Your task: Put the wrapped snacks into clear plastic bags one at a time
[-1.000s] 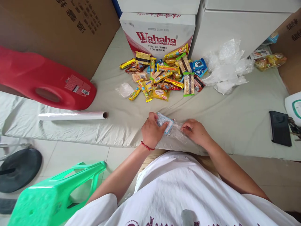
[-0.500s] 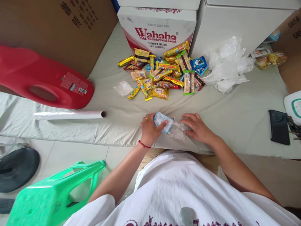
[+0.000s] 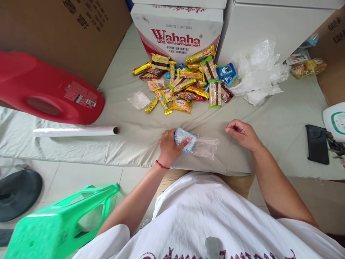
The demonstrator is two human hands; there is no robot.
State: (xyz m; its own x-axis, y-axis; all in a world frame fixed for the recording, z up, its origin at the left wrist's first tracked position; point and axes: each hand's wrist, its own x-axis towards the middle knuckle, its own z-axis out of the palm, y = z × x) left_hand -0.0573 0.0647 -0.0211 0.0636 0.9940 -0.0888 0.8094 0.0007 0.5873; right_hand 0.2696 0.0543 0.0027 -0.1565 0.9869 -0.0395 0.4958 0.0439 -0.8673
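Observation:
My left hand (image 3: 168, 147) grips a small blue-and-white snack packet (image 3: 184, 139) that sits inside a clear plastic bag (image 3: 206, 146) lying on the cloth-covered surface (image 3: 269, 118) in front of me. My right hand (image 3: 242, 133) hovers a little to the right of the bag, apart from it, with its fingers loosely curled and nothing in them. Beyond both hands lies a pile of wrapped snacks (image 3: 185, 84) in yellow, orange, green and blue wrappers.
A white Wahaha carton (image 3: 176, 30) stands behind the pile. Crumpled clear bags (image 3: 257, 77) lie at the right, a film roll (image 3: 74, 131) and red jug (image 3: 45, 91) at the left. A black phone (image 3: 317, 144) lies far right. A green stool (image 3: 59, 219) is below left.
My right hand has let go of the clear bag and moved up and to the right. My left hand has stayed on the packet.

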